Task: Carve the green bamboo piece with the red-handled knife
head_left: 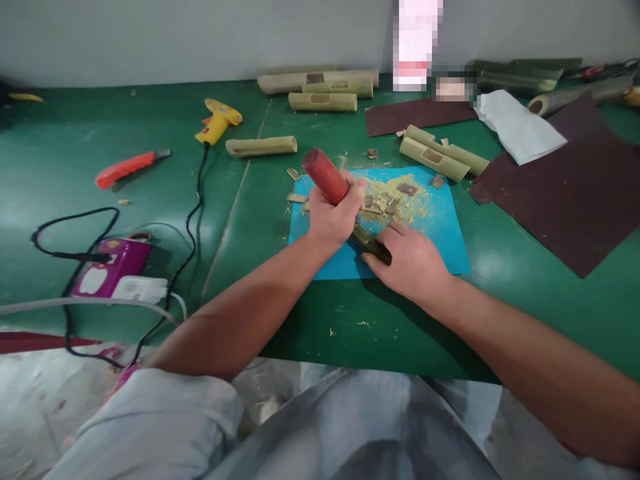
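My left hand (pixel 334 210) is wrapped round the thick red round handle (pixel 320 170) of a tool whose working end is hidden behind the fingers. Just below it, a dark green bamboo tube (pixel 364 236) lies at a slant, its near end gripped by my right hand (pixel 413 260). Both hands are over a blue sheet (pixel 453 247), with the left almost touching the tube's far end. Yellowish shavings (pixel 417 203) and several small cut bamboo chips (pixel 407 189) are scattered on the sheet beyond my hands.
Left on the green table (pixel 270 247) are a yellow glue gun (pixel 219 123), a red utility knife (pixel 130 168) and a purple power box (pixel 110 267) with cables. Cut bamboo tubes (pixel 323 101) lie behind. Brown sandpaper (pixel 565 213) and white paper (pixel 517 127) are at right.
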A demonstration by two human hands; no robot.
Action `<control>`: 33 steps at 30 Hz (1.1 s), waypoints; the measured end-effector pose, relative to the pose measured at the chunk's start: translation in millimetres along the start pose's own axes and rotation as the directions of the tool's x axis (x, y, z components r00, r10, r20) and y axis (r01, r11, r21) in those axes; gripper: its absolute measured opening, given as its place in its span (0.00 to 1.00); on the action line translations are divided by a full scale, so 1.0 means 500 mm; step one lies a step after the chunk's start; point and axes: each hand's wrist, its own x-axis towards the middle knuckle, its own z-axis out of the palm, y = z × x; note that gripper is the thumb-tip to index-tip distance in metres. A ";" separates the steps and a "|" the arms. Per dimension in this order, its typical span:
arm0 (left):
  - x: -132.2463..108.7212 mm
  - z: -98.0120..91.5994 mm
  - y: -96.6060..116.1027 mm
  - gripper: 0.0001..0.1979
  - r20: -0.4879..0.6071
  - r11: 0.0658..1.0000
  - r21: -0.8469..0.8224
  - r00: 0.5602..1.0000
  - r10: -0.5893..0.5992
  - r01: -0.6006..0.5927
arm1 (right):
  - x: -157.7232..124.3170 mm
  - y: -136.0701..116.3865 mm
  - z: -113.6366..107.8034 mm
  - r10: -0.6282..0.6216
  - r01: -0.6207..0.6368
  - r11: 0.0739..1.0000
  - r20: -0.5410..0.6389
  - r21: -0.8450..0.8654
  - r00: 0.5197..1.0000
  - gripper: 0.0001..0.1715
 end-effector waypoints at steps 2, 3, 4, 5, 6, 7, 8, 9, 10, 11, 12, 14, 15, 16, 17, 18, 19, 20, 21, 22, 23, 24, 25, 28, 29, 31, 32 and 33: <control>-0.001 0.000 -0.001 0.23 -0.016 1.000 0.000 1.000 0.005 -0.005 | 0.000 0.000 -0.001 0.004 -0.004 1.000 -0.002 0.006 1.000 0.10; -0.001 0.000 -0.002 0.23 -0.022 1.000 0.002 1.000 0.008 -0.008 | 0.000 0.000 -0.001 0.005 -0.005 1.000 -0.005 0.009 1.000 0.10; -0.001 0.000 -0.002 0.23 -0.028 1.000 0.002 1.000 0.013 -0.013 | 0.000 -0.001 -0.001 0.006 -0.006 1.000 -0.007 0.011 1.000 0.09; -0.001 0.000 -0.003 0.23 -0.034 1.000 0.000 0.999 0.016 -0.016 | 0.001 -0.001 -0.002 0.006 -0.006 1.000 -0.007 0.012 1.000 0.09; -0.001 0.000 -0.003 0.23 -0.041 1.000 -0.002 0.999 0.016 -0.016 | 0.001 -0.001 -0.002 0.005 -0.005 1.000 -0.007 0.013 1.000 0.09; 0.000 0.000 -0.003 0.23 -0.047 1.000 -0.004 0.999 0.014 -0.014 | 0.001 -0.001 -0.002 0.005 -0.005 1.000 -0.009 0.013 1.000 0.09; 0.000 0.000 -0.002 0.22 -0.055 1.000 -0.004 0.998 0.009 -0.010 | 0.002 -0.002 -0.002 0.003 -0.003 1.000 -0.009 0.012 1.000 0.09; 0.000 0.000 -0.001 0.22 -0.060 1.000 -0.001 0.998 0.001 -0.001 | 0.002 -0.002 -0.002 0.001 -0.001 1.000 -0.010 0.011 1.000 0.09; 0.001 0.000 0.000 0.22 -0.063 1.000 0.006 0.998 -0.011 0.011 | 0.002 -0.002 -0.001 -0.001 0.001 1.000 -0.013 0.009 1.000 0.09; 0.001 0.001 0.002 0.21 -0.060 1.000 0.014 0.998 -0.024 0.024 | 0.002 -0.002 -0.001 -0.002 0.003 1.000 -0.014 0.008 1.000 0.09; 0.002 0.001 0.005 0.21 -0.051 0.999 0.023 0.998 -0.037 0.038 | 0.001 -0.002 -0.001 -0.001 0.001 1.000 -0.016 0.009 1.000 0.09; 0.003 0.003 0.012 0.20 -0.017 0.997 0.034 0.998 -0.063 0.063 | 0.001 -0.002 -0.002 0.008 -0.008 1.000 -0.008 0.026 1.000 0.10; 0.003 0.004 0.016 0.20 0.002 0.997 0.038 0.997 -0.072 0.072 | 0.001 -0.002 -0.002 0.017 -0.017 0.999 0.000 0.043 1.000 0.10; 0.003 0.005 0.020 0.19 0.017 0.996 0.038 0.997 -0.080 0.079 | 0.001 -0.001 -0.003 0.028 -0.028 0.998 0.011 0.063 1.000 0.11; 0.002 0.005 0.023 0.19 0.030 0.996 0.032 0.996 -0.087 0.086 | 0.001 -0.001 -0.004 0.039 -0.040 0.996 0.021 0.084 0.999 0.11; 0.001 0.005 0.025 0.19 0.039 0.995 0.024 0.995 -0.093 0.092 | 0.002 0.001 -0.005 0.047 -0.050 0.994 0.028 0.101 0.998 0.11; 0.000 0.004 0.026 0.18 0.037 0.995 0.012 0.995 -0.096 0.096 | 0.002 0.002 -0.005 0.053 -0.056 0.992 0.029 0.110 0.998 0.11; -0.001 0.003 0.025 0.18 0.021 0.996 -0.004 0.995 -0.094 0.094 | 0.003 0.004 -0.005 0.051 -0.054 0.992 0.023 0.111 0.998 0.11; -0.002 0.002 0.022 0.18 -0.005 0.996 -0.023 0.996 -0.087 0.087 | 0.003 0.005 -0.005 0.045 -0.046 0.993 0.011 0.104 0.999 0.11; -0.001 0.001 0.018 0.18 -0.045 0.996 -0.037 0.996 -0.077 0.076 | 0.003 0.005 -0.005 0.042 -0.042 0.994 0.007 0.096 0.999 0.10; -0.001 0.000 0.012 0.19 -0.082 0.997 -0.049 0.995 -0.063 0.059 | 0.003 0.005 -0.004 0.039 -0.039 0.995 0.003 0.087 0.999 0.10; 0.001 -0.001 0.006 0.19 -0.107 0.998 -0.046 0.993 -0.058 0.054 | 0.003 0.005 -0.004 0.039 -0.039 0.996 0.002 0.076 0.999 0.11; 0.003 -0.001 0.001 0.19 -0.117 0.998 -0.031 0.991 -0.060 0.057 | 0.003 0.004 -0.004 0.038 -0.038 0.997 0.002 0.067 0.999 0.11; 0.006 -0.002 -0.006 0.20 -0.075 0.999 0.012 0.996 -0.046 0.047 | 0.002 0.001 -0.003 0.025 -0.025 0.999 0.004 0.041 1.000 0.11; 0.006 -0.002 -0.006 0.21 -0.053 0.999 0.015 0.998 -0.031 0.031 | 0.002 0.000 -0.003 0.018 -0.018 0.999 0.004 0.035 1.000 0.11; 0.003 -0.002 -0.002 0.22 -0.028 1.000 0.010 1.000 0.002 -0.001 | 0.001 0.000 -0.003 0.007 -0.007 1.000 0.003 0.028 1.000 0.10; 0.002 -0.002 0.001 0.22 -0.020 1.000 0.011 1.000 0.014 -0.014 | 0.001 0.000 -0.002 0.005 -0.005 1.000 0.002 0.024 1.000 0.10; 0.000 -0.002 0.003 0.22 -0.011 1.000 0.017 1.000 0.024 -0.024 | 0.001 0.000 -0.001 0.003 -0.003 1.000 0.001 0.022 1.000 0.10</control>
